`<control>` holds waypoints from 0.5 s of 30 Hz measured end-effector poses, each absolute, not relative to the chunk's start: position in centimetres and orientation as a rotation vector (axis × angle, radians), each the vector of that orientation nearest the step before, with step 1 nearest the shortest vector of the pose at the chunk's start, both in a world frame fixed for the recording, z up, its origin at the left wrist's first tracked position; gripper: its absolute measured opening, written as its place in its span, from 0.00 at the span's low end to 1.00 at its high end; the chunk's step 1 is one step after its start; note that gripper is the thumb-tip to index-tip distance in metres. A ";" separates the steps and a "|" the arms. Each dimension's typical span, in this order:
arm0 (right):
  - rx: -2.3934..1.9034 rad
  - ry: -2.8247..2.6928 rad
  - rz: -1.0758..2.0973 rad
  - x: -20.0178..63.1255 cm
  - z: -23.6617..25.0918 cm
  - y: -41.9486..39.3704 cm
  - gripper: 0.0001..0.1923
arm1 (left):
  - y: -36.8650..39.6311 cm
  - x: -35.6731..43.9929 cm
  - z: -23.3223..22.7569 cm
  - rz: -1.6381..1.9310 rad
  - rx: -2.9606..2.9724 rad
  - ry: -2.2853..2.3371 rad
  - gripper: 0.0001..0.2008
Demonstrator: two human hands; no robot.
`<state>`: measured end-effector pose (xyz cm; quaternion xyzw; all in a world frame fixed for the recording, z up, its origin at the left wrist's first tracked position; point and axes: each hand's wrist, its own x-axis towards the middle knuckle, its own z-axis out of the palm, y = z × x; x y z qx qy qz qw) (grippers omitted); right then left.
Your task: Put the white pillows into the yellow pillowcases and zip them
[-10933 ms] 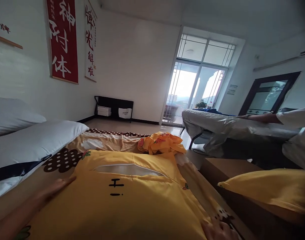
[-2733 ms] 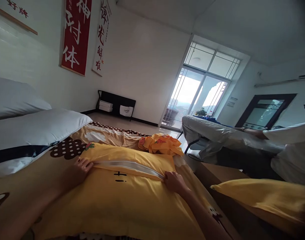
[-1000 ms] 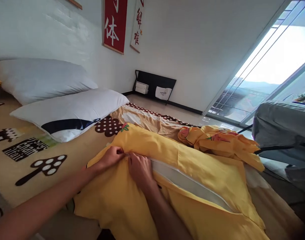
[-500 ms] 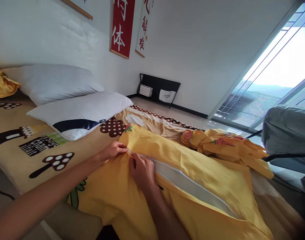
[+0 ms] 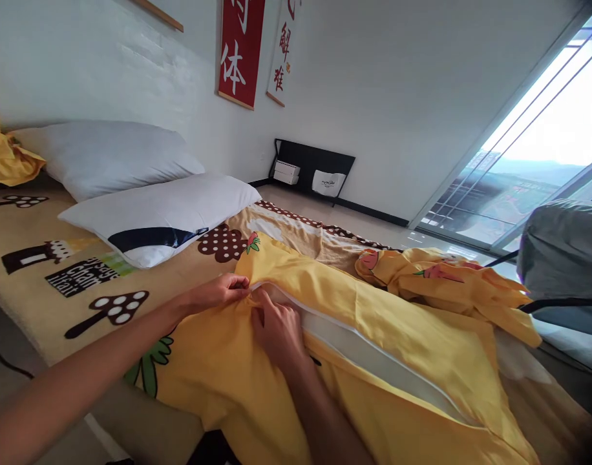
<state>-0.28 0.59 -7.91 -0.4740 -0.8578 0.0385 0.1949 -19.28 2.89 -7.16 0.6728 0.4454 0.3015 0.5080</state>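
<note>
Left hand [image 5: 218, 292] & right hand [image 5: 276, 326] are pinching the yellow pillowcase [image 5: 373, 323] at its zip end; soft, light fabric, prob. best gripped by the opening's edges.

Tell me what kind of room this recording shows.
Most likely a bedroom: a bed with a mushroom-print sheet, two white pillows near the wall, and a yellow pillowcase with a pillow inside, pinched at its open end by both hands. Sliding glass doors are at the right.
</note>
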 end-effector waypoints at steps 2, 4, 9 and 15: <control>-1.296 -2.409 0.109 -0.3 -7.9 0.6 0.13 | 2.9 -19.4 -7.2 0.705 1.643 1.061 0.19; -1.275 -2.394 0.121 -0.2 -8.0 0.8 0.13 | 2.9 -19.4 -7.2 0.709 1.649 1.062 0.19; -1.230 -2.357 0.203 -0.3 -8.5 0.9 0.15 | 2.9 -19.3 -7.0 0.750 1.627 1.069 0.21; -1.140 -2.345 0.191 -0.2 -8.9 0.9 0.16 | 2.7 -19.1 -6.8 0.744 1.502 1.052 0.21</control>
